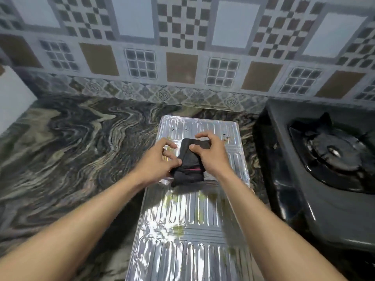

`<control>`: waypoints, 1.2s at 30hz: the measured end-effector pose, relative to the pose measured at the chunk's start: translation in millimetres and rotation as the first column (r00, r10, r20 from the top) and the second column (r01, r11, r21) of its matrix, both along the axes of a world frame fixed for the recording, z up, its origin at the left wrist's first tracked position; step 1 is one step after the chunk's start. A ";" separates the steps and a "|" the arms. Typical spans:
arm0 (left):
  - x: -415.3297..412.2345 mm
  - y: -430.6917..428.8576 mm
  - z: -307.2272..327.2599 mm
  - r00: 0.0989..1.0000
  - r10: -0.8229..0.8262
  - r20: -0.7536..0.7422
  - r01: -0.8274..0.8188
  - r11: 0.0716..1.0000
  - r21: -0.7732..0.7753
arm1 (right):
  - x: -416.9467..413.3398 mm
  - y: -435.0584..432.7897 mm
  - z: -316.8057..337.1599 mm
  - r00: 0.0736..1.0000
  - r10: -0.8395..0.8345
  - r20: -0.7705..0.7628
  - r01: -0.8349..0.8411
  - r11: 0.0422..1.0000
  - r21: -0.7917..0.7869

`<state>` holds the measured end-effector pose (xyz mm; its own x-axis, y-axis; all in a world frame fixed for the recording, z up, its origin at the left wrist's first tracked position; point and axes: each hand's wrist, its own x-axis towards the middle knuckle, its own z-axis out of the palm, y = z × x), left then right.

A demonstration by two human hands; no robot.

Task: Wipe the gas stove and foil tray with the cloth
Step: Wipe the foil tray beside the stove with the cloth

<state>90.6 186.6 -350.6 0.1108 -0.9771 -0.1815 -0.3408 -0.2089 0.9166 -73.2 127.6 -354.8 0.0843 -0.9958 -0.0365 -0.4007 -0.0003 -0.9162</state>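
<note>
A long ribbed foil tray (188, 226) lies on the marble counter, running away from me. A dark folded cloth (188, 167) with a thin pink line sits on the tray's far half. My left hand (158, 161) grips the cloth's left side with its fingertips. My right hand (211, 153) pinches the cloth's upper right part between thumb and fingers. The black gas stove (332, 179) stands to the right of the tray, with one burner (334, 151) in sight. A few dark specks and greenish smears show on the foil.
The swirled marble counter (71, 159) spreads to the left of the tray. A patterned tiled wall (182, 57) rises behind it. A white object (12, 102) stands at the far left edge.
</note>
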 end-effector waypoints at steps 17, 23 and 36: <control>54.7 -108.8 -57.5 0.928 0.162 0.336 -0.179 0.984 0.020 | 95.0 -138.8 -44.6 0.960 0.161 -0.230 -0.158 0.987 0.035; 112.2 -146.1 -51.3 0.650 -0.241 0.721 0.200 0.969 0.144 | 106.3 -127.5 -58.9 0.816 0.192 -0.546 -0.324 0.933 -0.155; 115.2 -193.8 -44.3 0.105 -0.642 0.759 0.408 0.724 0.556 | 104.3 -116.4 -98.2 0.606 0.328 -0.725 -0.494 0.869 -0.019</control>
